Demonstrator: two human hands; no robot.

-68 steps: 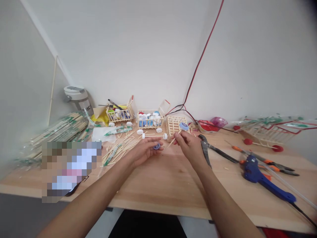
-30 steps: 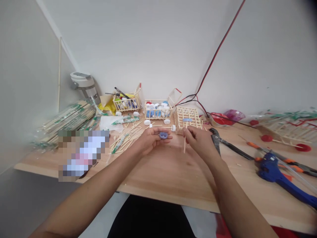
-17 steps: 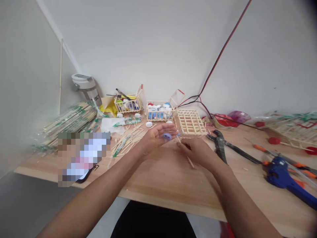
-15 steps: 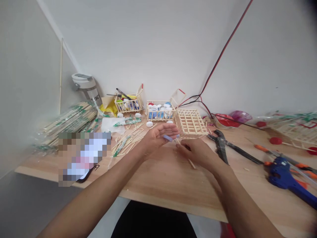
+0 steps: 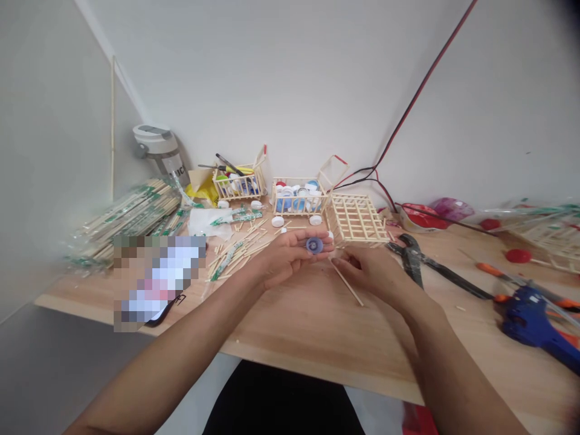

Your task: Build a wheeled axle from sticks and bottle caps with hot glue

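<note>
Two stick carts (image 5: 299,205) already have wheels (image 5: 278,222) and handles (image 5: 341,159), a third basket (image 5: 357,219) shows neither, and before it the left hand (image 5: 290,257) holds a blue cap (image 5: 314,245) while the right hand (image 5: 365,269) pinches a thin stick (image 5: 348,285).

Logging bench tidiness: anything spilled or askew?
Short sticks lie strewn left of the left hand, unlike the bagged sticks. The slatted basket may be upside down: grid on top, unlike the open-topped cart.
</note>
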